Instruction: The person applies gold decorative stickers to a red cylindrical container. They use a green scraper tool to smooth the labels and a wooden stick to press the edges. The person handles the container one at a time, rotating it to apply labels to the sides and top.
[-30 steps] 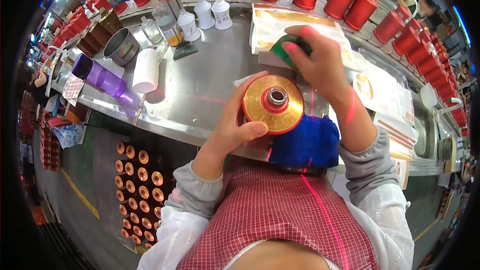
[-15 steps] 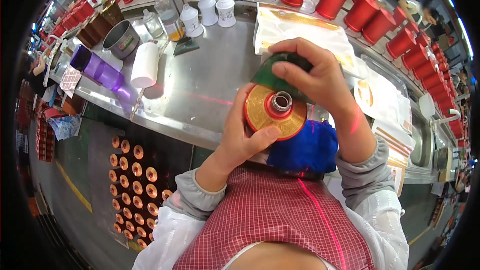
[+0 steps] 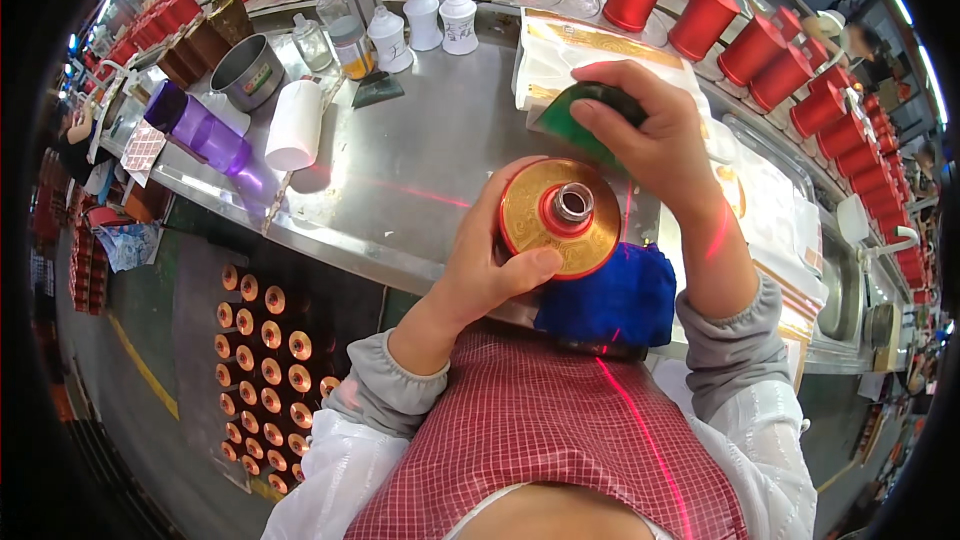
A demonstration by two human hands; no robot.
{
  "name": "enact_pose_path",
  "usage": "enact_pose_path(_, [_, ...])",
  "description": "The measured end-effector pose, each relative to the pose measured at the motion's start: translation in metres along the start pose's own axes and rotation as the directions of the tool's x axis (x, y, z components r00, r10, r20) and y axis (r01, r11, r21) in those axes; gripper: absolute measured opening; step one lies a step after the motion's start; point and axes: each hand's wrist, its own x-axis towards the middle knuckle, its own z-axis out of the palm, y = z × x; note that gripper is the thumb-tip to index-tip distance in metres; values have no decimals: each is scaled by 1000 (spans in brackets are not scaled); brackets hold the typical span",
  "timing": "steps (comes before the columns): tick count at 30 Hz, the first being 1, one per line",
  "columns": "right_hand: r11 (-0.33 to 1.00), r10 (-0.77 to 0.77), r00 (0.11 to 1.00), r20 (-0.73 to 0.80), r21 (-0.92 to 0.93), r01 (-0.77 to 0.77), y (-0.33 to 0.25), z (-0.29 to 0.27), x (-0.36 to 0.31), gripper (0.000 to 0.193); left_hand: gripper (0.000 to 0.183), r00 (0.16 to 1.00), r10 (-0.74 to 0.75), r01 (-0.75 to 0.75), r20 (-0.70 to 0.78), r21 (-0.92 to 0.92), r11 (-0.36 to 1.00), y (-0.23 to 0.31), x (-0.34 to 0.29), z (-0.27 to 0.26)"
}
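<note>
My left hand (image 3: pixel 478 265) is closed round a bottle (image 3: pixel 532 218) with a gold top, a red rim and an open glass neck. Its mouth tilts toward me; the body below is hidden by the top. Pinched between the fingers and thumb of my right hand (image 3: pixel 655 135) is a translucent green scraper (image 3: pixel 562 122), held just beyond the bottle and apart from it. A folded blue cloth (image 3: pixel 612 302) lies at the counter's near edge, right beside the bottle.
On the steel counter (image 3: pixel 430 140) stand a purple bottle (image 3: pixel 205 135), a white roll (image 3: pixel 295 125), a metal pot (image 3: pixel 250 70) and small white bottles (image 3: pixel 423 20). White-and-gold sheets (image 3: pixel 580 50) lie beyond my right hand. Red canisters (image 3: pixel 705 20) line a conveyor. Gold-topped bottles (image 3: pixel 272 335) stand lower left.
My right hand has moved away from the bottle, up and to the right, with the scraper. The bottle in my left hand has shifted slightly right, and more of its gold top shows.
</note>
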Motion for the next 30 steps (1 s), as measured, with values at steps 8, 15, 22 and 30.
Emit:
enact_pose_path(8, [995, 21, 999, 45, 96, -25, -2, -1, -9, 26, 89, 999, 51, -50, -19, 78, 996, 7, -1, -1])
enact_pose_path(15, [996, 52, 999, 8, 69, -53, 8, 2, -4, 24, 87, 999, -44, 44, -16, 6, 999, 1, -2, 2])
enact_pose_path(22, [998, 61, 998, 25, 26, -62, 12, 3, -1, 25, 85, 997, -72, 73, 28, -39, 997, -1, 1, -4])
enact_pose_path(30, [981, 127, 992, -22, 152, -122, 1, -5, -5, 25, 90, 991, -99, 99, 92, 7, 995, 7, 7, -15])
